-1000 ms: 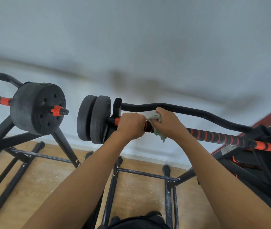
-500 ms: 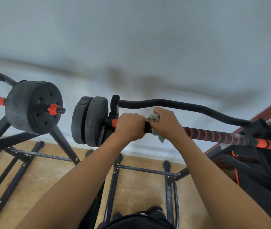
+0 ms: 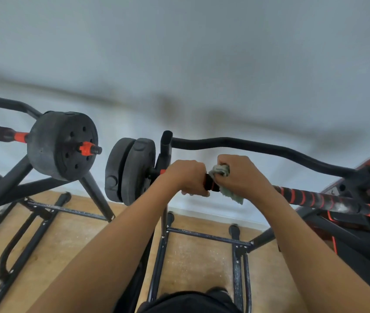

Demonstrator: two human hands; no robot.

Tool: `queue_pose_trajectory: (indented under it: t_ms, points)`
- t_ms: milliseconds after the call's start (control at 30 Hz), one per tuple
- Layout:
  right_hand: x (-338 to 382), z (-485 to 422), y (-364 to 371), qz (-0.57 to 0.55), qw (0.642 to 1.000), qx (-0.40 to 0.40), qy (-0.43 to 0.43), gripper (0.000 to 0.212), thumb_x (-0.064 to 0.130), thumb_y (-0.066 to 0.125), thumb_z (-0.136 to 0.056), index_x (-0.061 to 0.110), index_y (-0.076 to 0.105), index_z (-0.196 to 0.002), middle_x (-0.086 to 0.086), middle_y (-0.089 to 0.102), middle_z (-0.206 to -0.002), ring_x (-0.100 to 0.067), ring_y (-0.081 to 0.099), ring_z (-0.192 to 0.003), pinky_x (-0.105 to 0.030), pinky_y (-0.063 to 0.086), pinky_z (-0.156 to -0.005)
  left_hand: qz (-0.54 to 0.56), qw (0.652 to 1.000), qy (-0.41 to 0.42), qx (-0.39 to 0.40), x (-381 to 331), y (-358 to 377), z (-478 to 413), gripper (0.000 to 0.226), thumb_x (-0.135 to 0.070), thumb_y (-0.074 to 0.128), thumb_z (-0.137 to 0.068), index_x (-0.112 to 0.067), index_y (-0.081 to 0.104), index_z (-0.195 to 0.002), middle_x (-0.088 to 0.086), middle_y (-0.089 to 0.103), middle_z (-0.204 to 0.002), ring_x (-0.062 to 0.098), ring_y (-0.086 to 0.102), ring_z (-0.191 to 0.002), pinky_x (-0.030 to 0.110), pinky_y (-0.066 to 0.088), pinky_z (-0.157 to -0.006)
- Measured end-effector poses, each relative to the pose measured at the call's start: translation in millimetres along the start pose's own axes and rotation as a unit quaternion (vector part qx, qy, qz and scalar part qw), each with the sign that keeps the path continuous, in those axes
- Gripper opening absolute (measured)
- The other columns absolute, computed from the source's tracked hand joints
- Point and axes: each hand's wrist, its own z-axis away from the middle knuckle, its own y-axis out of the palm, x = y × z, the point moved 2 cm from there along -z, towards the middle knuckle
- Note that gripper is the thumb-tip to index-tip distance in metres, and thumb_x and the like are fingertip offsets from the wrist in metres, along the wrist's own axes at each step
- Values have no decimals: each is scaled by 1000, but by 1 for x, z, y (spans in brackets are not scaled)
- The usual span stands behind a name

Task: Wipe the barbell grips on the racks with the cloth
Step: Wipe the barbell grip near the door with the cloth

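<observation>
A barbell with a black and orange striped grip (image 3: 310, 198) lies across a black rack (image 3: 258, 147), two black plates (image 3: 129, 170) on its left end. My left hand (image 3: 186, 177) grips the bar just right of the plates. Right beside it, my right hand (image 3: 242, 177) holds a pale green cloth (image 3: 221, 171) wrapped round the grip; a corner of the cloth hangs below the bar. The bar under both hands is hidden.
A second barbell with black plates (image 3: 62, 145) and an orange collar rests on another black rack (image 3: 5, 186) at the left. Rack base bars (image 3: 211, 237) cross the wooden floor below. A pale wall stands behind. Dark equipment (image 3: 360, 233) crowds the right edge.
Both hands stay on the bar side by side, the right one still wrapped in the cloth. The view has shifted slightly; the hands' place on the bar looks about the same.
</observation>
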Motion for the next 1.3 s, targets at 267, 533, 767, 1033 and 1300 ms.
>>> queue_pose_trajectory:
  t_ms: [267,533,767,1033,1300]
  points:
    - [0,-19,4,-38,997,45,40,22,25,68,-88,18,54,-73,-3,60,-74,-15,58,-68,-23,40,-61,-106,974,-26,-199,-10,20,22,11,-30,62,-91,-24,60,-82,-7,51,-63,15,50,-52,30,40,-55]
    - [0,9,5,-22,998,49,21,27,30,67,-92,24,48,-74,2,56,-74,-12,52,-67,-18,40,-62,67,996,-13,63,-2,-3,12,52,-69,77,-76,-24,63,-99,-10,75,-77,6,72,-59,32,59,-72]
    - [5,13,14,-14,1000,4,21,34,28,60,-98,30,40,-71,9,49,-70,-7,46,-63,-15,31,-61,-52,981,-48,-180,-14,18,20,22,-40,61,-92,-24,65,-78,-6,59,-63,17,60,-57,29,53,-62]
    - [10,-13,16,18,994,-50,98,18,28,51,-96,23,45,-80,2,57,-75,-19,57,-69,-32,46,-60,-121,951,-85,-272,-15,25,-1,24,-21,66,-91,-24,47,-77,-6,48,-61,19,43,-58,32,31,-66]
    - [11,3,4,-2,996,27,86,21,31,58,-96,22,49,-79,-1,60,-79,-18,60,-71,-32,53,-68,-2,999,-29,26,-6,-3,-11,42,-58,75,-76,-25,61,-98,-7,68,-82,12,67,-70,34,59,-76]
